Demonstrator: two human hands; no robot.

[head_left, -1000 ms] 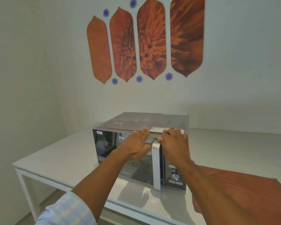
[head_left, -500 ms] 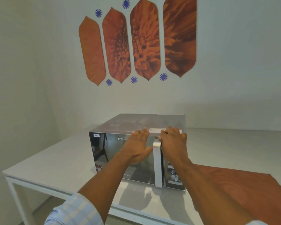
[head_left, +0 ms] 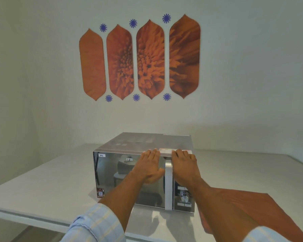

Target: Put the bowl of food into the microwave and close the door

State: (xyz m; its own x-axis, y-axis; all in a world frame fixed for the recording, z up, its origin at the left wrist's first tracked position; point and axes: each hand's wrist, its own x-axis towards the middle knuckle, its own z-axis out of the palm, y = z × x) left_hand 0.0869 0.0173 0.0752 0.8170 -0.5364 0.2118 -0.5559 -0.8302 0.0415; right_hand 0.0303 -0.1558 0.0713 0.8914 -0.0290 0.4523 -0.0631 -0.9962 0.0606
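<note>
A silver microwave (head_left: pixel 122 144) with a mirrored door (head_left: pixel 112 175) stands on the pale table (head_left: pixel 42 180). The door is shut flush with the front. My left hand (head_left: pixel 148 167) lies flat on the door glass, fingers up at the top edge, just left of the vertical silver handle (head_left: pixel 168 186). My right hand (head_left: pixel 184 165) rests flat on the front right of the handle, above the control panel and its knob (head_left: pixel 183 196). Neither hand holds anything. No bowl is in view; the mirrored door hides the inside.
An orange-brown cloth mat (head_left: pixel 252 212) lies on the table to the right of the microwave. The table's front edge (head_left: pixel 33 215) runs across the lower left. Orange flower panels (head_left: pixel 140 58) hang on the wall behind.
The door went from slightly ajar to flush with the front. Both hands stayed pressed on the microwave front. The camera view shifted, so the microwave now sits lower in frame.
</note>
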